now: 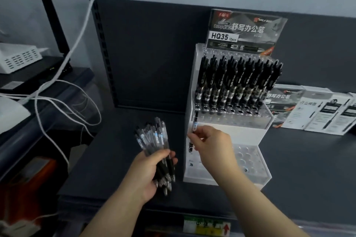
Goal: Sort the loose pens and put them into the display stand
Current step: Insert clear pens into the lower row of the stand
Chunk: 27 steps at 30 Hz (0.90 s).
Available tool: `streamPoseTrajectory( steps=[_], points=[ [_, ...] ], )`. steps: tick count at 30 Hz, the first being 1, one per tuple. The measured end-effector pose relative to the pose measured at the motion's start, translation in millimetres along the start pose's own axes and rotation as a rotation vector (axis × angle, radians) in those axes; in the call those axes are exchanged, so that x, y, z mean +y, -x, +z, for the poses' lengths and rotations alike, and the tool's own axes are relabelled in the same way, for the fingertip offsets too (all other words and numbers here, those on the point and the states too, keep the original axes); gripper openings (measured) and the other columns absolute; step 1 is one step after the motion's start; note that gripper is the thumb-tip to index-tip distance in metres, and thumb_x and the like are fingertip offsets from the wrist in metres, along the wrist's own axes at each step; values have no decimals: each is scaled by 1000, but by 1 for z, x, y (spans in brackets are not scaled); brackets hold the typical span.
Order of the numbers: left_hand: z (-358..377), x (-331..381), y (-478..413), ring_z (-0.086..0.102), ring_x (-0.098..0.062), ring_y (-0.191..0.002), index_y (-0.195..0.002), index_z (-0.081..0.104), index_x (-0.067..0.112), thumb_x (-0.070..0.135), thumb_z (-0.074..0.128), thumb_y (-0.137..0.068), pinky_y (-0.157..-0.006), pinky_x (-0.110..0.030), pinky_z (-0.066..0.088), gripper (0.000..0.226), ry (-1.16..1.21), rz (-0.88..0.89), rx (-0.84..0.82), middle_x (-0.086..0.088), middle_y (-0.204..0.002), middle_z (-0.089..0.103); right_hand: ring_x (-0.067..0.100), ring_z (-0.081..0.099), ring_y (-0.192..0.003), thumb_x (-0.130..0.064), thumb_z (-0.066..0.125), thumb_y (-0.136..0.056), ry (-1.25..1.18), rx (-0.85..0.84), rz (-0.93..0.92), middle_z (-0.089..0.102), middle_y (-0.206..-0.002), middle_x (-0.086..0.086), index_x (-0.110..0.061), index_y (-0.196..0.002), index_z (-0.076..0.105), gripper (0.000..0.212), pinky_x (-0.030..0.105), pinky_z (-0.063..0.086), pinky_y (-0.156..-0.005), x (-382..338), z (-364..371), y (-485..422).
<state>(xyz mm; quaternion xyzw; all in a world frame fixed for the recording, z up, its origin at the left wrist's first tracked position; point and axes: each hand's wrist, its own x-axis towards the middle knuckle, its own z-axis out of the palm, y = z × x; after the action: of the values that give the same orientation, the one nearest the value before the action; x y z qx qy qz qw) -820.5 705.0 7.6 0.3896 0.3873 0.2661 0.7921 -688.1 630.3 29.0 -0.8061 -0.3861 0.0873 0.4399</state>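
White acrylic display stand point(240, 127) sits near the back edge of the desk. Its upper tier is full w/ black pens point(238, 82) and the lower tier is nearly empty, so approx. half is left. Left hand point(148, 175) grips a bundle of clear-barrel pens point(154, 138). Right hand point(210, 144) pinches one pen point(195, 127) upright over the lower tier's left end.

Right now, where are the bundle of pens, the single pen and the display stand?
bundle of pens point(154, 138): head view, clear upper barrels.
single pen point(195, 124): head view, labelled barrel.
display stand point(246, 131): head view, white middle wall.
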Motion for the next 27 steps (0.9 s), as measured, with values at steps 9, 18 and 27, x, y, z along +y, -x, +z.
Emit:
streamPoseTrajectory(
  steps=[9,18,27],
  points=[
    [-6,8,0,71,-18,-69,-93,65,4,4,61,-85,-64,-33,52,10,-24,-7,-86,-6,-75,73,3,52,-55,-27,66,-85,53,46,18,55,-59,-15,-20,-79,65,10,17,41,-54,-1,2,1],
    [-1,12,9,71,-22,-72,-93,69,4,9,58,-86,-58,-30,55,13,25,-14,-196,-12,-81,73,0,54,-56,-27,74,-78,-225,-140,-15,66,-70,-2,-25,-79,64,10,13,44,-53,-22,6,33],
    [4,12,12,70,-30,-76,-94,70,6,14,64,-74,-65,-38,57,22,80,-42,-290,-17,-87,71,5,47,-50,-11,69,-83,-441,-306,102,59,-60,-5,-12,-85,69,3,18,39,-47,-13,-2,30]
  ],
)
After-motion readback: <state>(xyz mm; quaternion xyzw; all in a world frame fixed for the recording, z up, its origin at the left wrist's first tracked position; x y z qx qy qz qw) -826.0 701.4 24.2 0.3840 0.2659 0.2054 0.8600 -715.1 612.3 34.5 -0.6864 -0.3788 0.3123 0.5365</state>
